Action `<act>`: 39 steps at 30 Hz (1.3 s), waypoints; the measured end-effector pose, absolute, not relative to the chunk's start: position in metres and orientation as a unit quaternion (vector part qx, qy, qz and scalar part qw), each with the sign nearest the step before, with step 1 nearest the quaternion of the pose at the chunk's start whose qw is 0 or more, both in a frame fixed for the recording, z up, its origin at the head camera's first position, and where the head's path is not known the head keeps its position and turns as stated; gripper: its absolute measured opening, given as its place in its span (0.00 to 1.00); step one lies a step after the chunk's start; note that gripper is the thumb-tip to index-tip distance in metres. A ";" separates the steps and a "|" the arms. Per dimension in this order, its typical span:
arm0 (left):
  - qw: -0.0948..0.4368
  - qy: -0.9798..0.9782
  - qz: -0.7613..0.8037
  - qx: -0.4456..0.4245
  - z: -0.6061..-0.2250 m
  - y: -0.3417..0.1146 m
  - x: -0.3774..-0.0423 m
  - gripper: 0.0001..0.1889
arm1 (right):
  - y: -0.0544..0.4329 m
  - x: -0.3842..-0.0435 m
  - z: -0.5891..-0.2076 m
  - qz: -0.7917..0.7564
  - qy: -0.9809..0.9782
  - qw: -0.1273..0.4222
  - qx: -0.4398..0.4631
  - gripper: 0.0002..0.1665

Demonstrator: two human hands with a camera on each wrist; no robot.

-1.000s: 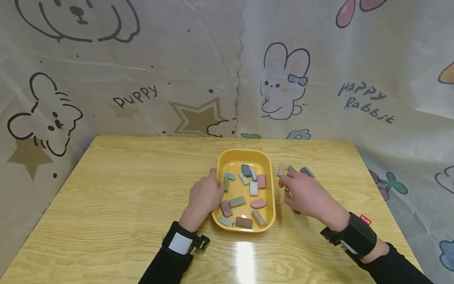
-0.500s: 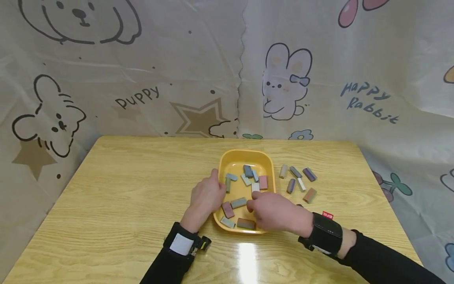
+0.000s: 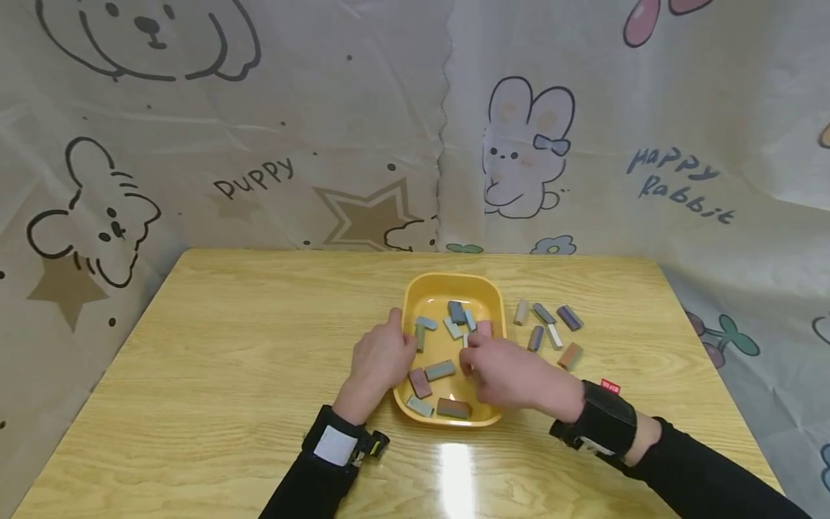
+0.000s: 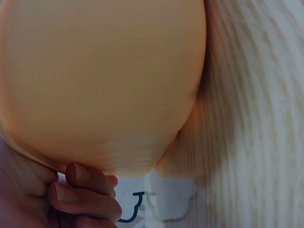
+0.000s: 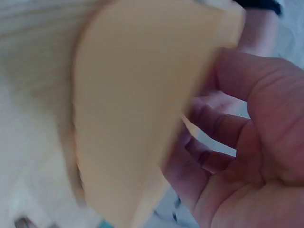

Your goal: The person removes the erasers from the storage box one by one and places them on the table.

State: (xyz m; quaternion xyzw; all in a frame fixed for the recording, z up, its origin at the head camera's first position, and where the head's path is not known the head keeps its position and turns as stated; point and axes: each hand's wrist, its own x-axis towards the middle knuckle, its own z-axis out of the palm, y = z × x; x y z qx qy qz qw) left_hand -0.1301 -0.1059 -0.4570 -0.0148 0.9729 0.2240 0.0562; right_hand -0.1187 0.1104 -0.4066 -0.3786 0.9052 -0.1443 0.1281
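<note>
A yellow rectangular tray stands on the table with several small coloured blocks in it, including a grey-green block and a brown one. At its left side my left hand grips the rim; the left wrist view shows curled fingers by the tray's edge. My right hand reaches over the right rim, fingers bent down inside, close by a pink block. In the right wrist view the tray wall hides the fingertips, so I cannot tell whether they hold a block.
Several loose blocks lie on the table right of the tray, among them a beige one, a purple one, a white one and an orange-brown one. A printed curtain hangs behind the table.
My right hand has moved left from the loose blocks on the table into the tray, then slightly up within it. The left hand has stayed on the tray's left rim.
</note>
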 end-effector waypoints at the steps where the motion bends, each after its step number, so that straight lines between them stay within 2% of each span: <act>1: 0.056 0.973 0.224 -0.014 -0.457 -0.106 -0.130 0.25 | 0.116 -0.121 -0.402 -0.155 0.910 0.117 -0.367 0.06; 4: 0.057 0.973 0.223 -0.011 -0.456 -0.106 -0.130 0.26 | 0.136 -0.131 -0.388 -0.171 0.928 0.068 -0.323 0.07; 8: 0.059 0.973 0.223 -0.012 -0.455 -0.106 -0.129 0.24 | 0.171 -0.145 -0.381 -0.168 0.950 0.040 -0.260 0.10; 11: 0.060 0.972 0.226 -0.011 -0.453 -0.105 -0.129 0.23 | 0.200 -0.153 -0.390 -0.158 0.962 0.053 -0.216 0.12; 14: 0.061 0.972 0.227 -0.013 -0.453 -0.105 -0.129 0.23 | 0.227 -0.160 -0.408 -0.147 0.972 0.077 -0.165 0.19; 18: 0.062 0.972 0.228 -0.017 -0.454 -0.106 -0.129 0.24 | 0.255 -0.166 -0.431 -0.122 0.981 0.096 -0.118 0.17; 20: 0.061 0.971 0.229 -0.017 -0.454 -0.106 -0.130 0.23 | 0.264 -0.167 -0.439 -0.108 0.983 0.098 -0.113 0.13; 23: 0.060 0.972 0.228 -0.017 -0.455 -0.105 -0.130 0.23 | 0.270 -0.168 -0.446 -0.098 0.984 0.100 -0.111 0.13; 30: 0.063 0.972 0.227 -0.021 -0.456 -0.105 -0.130 0.24 | 0.249 -0.165 -0.420 -0.081 0.987 0.070 -0.124 0.17; 35: 0.061 0.972 0.228 -0.017 -0.456 -0.106 -0.130 0.24 | 0.201 -0.169 -0.386 -0.070 0.982 0.059 -0.163 0.16; 39: 0.059 0.972 0.228 -0.016 -0.458 -0.106 -0.130 0.25 | 0.154 -0.174 -0.376 -0.073 0.976 0.043 -0.200 0.16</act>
